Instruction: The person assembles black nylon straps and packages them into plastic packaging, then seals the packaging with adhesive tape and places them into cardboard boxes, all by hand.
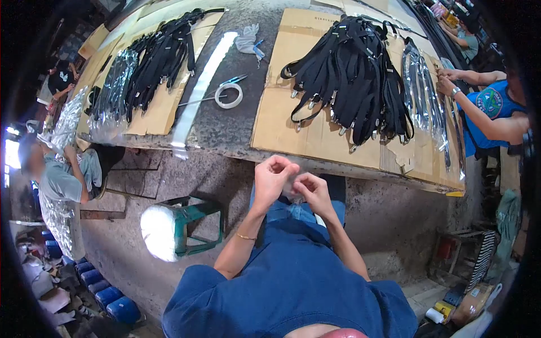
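My left hand (273, 181) is raised just off the table's front edge, thumb and index finger pinched together. Close to its right, my right hand (314, 194) is curled in a pinch too. Between them shows a faint, see-through piece of plastic film (289, 190); its outline is hard to make out. Beyond my hands, a heap of black straps with metal clips (352, 79) lies on a cardboard sheet (270, 127). Straps in clear plastic bags (420, 93) lie at the right of that heap.
On the dark table (225, 138) are a tape roll (229, 96), a pen (234, 80), a white strip (203, 84) and a grey cloth (247, 40). A second strap heap (160, 62) lies left. A stool (191, 225) stands left of me. People work at both sides.
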{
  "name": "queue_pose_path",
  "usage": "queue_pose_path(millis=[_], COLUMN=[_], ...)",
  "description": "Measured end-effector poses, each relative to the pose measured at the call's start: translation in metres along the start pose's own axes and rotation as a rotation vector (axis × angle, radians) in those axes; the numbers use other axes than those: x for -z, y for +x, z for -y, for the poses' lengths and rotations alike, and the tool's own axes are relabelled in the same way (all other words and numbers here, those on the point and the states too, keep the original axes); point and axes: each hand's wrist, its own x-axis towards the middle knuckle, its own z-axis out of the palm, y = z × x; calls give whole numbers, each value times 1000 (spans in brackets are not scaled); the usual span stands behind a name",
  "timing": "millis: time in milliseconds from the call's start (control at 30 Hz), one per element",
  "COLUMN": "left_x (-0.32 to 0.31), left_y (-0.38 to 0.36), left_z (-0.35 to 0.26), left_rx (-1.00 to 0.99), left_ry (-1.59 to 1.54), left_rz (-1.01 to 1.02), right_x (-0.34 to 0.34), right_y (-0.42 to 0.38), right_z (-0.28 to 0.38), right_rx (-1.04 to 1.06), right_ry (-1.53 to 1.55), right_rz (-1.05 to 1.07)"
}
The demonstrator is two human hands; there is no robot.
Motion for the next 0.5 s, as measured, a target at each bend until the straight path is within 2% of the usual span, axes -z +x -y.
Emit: queue_pose_path(millis=[33,133,200,333,400,500], left_x=[1,-1,10,9,9,14], left_y=[0,-5,-1,-4,-5,-4], left_z=[-6,-26,-17,-21,-21,-14], left_rx=[9,50,85,43,86,62], left_ry=[-127,-144,-43,-41,-73,5], left_rz=[90,163,174,31,-83,-139], right_x=[0,3,2,0,0,-1], right_y=[-1,-2,-2,-1,-1,-1], right_z=[5,7,6,4,4,1], right_rx=[-39,-68,-91,-94,-76,-74], right_ry=[52,97,73,37,27,47], right_rz=[11,37,35,39,47,61])
